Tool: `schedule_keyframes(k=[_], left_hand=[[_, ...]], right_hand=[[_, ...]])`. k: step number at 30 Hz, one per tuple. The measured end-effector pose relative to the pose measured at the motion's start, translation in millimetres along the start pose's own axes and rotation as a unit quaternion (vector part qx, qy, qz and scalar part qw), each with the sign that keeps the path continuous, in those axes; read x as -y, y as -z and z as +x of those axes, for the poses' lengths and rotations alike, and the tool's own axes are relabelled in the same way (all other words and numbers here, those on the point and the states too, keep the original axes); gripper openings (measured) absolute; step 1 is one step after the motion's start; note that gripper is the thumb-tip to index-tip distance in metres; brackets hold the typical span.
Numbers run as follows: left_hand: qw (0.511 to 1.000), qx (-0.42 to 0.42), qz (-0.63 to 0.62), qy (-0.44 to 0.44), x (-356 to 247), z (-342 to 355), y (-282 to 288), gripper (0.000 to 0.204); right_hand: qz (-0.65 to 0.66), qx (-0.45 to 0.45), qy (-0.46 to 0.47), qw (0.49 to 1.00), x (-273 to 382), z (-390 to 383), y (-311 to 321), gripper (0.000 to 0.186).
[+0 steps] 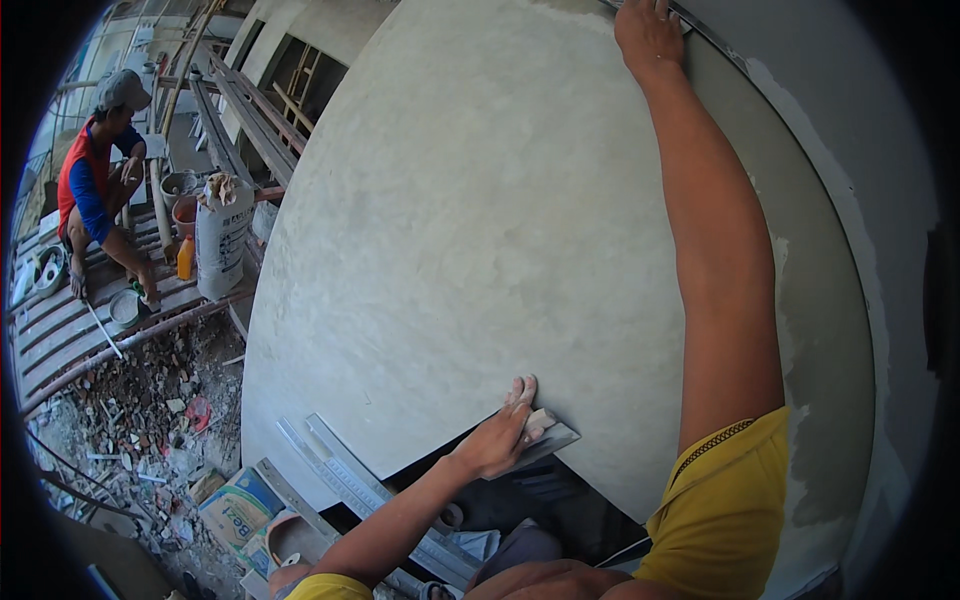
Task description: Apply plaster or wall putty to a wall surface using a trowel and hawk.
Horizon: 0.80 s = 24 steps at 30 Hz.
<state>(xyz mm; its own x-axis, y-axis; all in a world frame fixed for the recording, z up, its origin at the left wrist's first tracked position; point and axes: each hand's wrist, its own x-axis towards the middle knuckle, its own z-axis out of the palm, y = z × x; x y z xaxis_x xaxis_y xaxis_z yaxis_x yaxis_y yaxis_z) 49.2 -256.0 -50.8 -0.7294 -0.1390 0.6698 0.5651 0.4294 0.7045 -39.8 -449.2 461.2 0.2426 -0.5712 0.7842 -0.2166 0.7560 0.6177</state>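
Observation:
My left hand (500, 440) is low in front of the smooth grey plastered wall (470, 230), closed on a flat steel trowel (560, 440). The blade's corner shows to the right of my fingers. High up at the picture's upper edge, my right hand (650, 38) reaches to the wall near its right-hand corner edge. Its fingers are bent around something with a thin dark edge, partly cut off by the frame, whose kind I cannot make out. Along the right side of the wall runs a darker, damp-looking band of plaster (830, 420).
On the left, another person (100, 180) squats on a slatted scaffold platform (60, 330), a hand at a bucket (125, 308). A white sack (222, 240) and an orange bottle (186, 257) stand there. Below lies rubble (160, 410). Metal straightedges (350, 480) lie near my left arm.

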Motion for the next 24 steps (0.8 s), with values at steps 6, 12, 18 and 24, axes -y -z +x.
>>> schedule_keyframes(k=[6, 12, 18, 24], left_hand=[[1.000, 0.001, 0.010, 0.003, 5.0, -2.5, 0.9, 0.074], [1.000, -0.009, 0.018, -0.018, 5.5, -0.6, -2.6, 0.073], [0.998, 0.001, 0.033, -0.046, 1.2, 8.0, -5.7, 0.071], [1.000, 0.001, 0.014, 0.005, 4.2, -2.9, 3.2, 0.074]], right_hand=[[-0.030, 0.084, 0.013, 0.996, 13.1, -8.5, 21.6, 0.044], [0.209, 0.015, -0.142, 0.967, 30.3, -20.2, 18.5, 0.043], [0.021, -0.056, 0.022, 0.998, 51.7, -51.7, -38.0, 0.025], [0.018, -0.110, 0.133, 0.985, 62.9, -78.7, 17.3, 0.025]])
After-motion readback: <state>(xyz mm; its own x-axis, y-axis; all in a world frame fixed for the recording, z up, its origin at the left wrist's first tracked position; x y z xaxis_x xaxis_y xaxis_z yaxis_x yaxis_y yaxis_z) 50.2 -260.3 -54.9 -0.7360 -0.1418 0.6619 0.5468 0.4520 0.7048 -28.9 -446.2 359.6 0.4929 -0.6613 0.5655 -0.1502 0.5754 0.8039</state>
